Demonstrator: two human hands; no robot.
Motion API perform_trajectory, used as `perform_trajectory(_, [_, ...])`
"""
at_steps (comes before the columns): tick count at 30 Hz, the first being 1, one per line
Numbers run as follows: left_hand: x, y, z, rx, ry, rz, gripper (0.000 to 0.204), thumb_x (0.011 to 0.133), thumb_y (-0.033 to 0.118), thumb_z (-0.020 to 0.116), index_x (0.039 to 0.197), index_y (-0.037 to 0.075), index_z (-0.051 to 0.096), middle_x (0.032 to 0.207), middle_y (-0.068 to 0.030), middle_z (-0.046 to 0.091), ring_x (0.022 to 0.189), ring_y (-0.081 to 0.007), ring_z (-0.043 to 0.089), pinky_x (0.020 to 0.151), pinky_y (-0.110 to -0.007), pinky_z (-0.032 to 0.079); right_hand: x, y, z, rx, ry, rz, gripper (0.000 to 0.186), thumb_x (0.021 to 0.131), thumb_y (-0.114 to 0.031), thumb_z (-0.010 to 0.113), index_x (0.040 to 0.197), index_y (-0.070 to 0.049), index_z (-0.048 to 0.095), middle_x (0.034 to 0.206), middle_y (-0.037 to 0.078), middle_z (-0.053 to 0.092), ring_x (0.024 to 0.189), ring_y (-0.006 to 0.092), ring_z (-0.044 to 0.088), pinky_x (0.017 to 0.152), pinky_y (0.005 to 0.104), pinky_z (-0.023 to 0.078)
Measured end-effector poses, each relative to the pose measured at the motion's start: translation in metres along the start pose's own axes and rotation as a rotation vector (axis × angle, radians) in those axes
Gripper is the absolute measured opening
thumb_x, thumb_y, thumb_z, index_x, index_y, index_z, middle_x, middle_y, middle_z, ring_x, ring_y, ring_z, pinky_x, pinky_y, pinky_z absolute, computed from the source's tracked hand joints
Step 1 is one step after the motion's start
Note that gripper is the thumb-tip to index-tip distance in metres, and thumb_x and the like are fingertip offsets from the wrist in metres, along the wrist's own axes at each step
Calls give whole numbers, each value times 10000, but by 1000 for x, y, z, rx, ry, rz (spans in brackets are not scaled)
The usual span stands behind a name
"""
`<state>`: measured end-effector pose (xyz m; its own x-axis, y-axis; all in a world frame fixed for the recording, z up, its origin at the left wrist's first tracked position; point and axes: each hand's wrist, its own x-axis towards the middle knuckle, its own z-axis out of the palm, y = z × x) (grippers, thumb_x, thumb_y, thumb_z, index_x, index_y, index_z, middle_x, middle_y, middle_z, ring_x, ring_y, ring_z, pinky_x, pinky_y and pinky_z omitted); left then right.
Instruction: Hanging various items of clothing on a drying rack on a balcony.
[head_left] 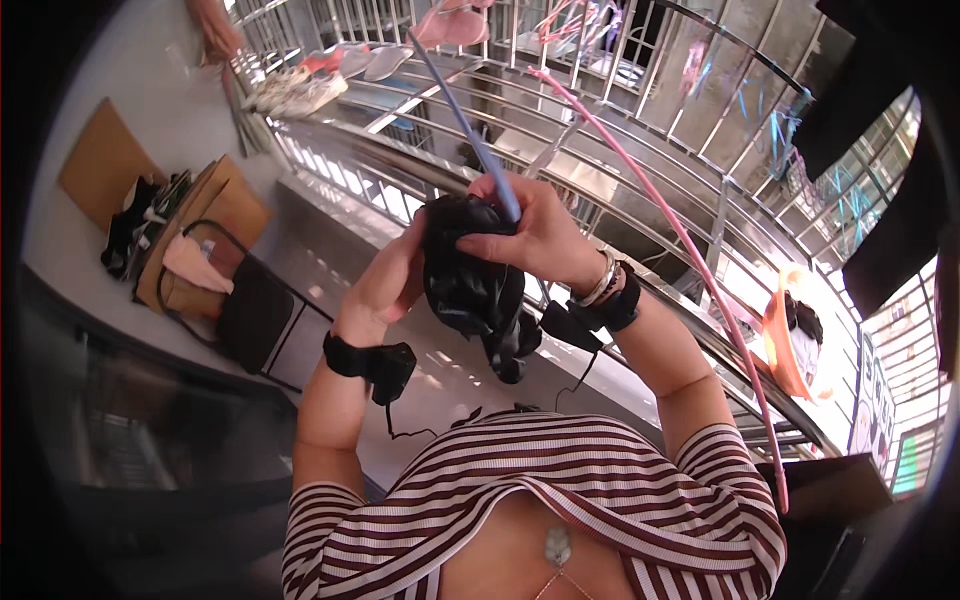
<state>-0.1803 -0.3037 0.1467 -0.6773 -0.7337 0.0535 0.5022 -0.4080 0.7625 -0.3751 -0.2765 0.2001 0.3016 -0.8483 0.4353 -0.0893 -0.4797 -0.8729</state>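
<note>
Bunched-up black shiny cloth point(470, 265) hangs between my two hands, its lower end dangling free; which garment it is, I cannot tell. My left hand point(385, 280) is closed on its left side, the fingertips hidden behind the fabric. My right hand point(545, 235) pinches the upper right of the cloth, thumb lying across the front. A thin blue rod point(465, 125) slants up and away from between the right hand's fingers, its near end by the thumb.
A long pink rod point(660, 200) slants along the right. Beyond are metal window bars point(600, 110) with shoes point(300, 90) on a ledge. At left, a black bag point(255, 315) stands near cardboard point(110, 165). An orange bag point(785, 340) sits right; dark clothes point(895, 230) hang there.
</note>
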Motion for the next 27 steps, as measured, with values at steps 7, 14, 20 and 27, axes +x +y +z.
perform_trajectory(7, [-33, 40, 13, 604, 485, 76, 246, 878, 210, 461, 1021, 29, 545, 905, -42, 599, 769, -134, 591, 641, -271, 484, -1, 24, 9, -224, -8, 26, 335, 643, -203, 761, 836, -51, 533, 714, -37, 491, 664, 35, 446, 580, 185, 377])
perform_trajectory(14, [-45, 58, 25, 310, 506, 322, 227, 860, 173, 483, 983, -4, 555, 904, -56, 605, 830, -152, 580, 725, -286, 464, 2, 57, 14, 267, -202, 474, 385, 761, -322, 659, 956, 1, 577, 620, -43, 472, 522, 26, 394, 452, 185, 301])
perform_trajectory(20, [-56, 83, 42, 162, 517, 312, 191, 792, 98, 539, 946, -14, 566, 904, -67, 602, 832, -161, 582, 736, -283, 465, 14, 100, 25, -10, -95, 236, 453, 663, -360, 734, 890, 12, 610, 685, 29, 589, 631, 93, 528, 594, 231, 418])
perform_trajectory(27, [-57, 93, 54, 251, 690, 299, 211, 787, 113, 554, 960, -7, 568, 899, -60, 605, 802, -147, 592, 738, -278, 472, 7, 135, 81, 73, -81, 319, 644, 646, -510, 681, 975, 33, 568, 780, 112, 576, 720, 161, 541, 661, 277, 432])
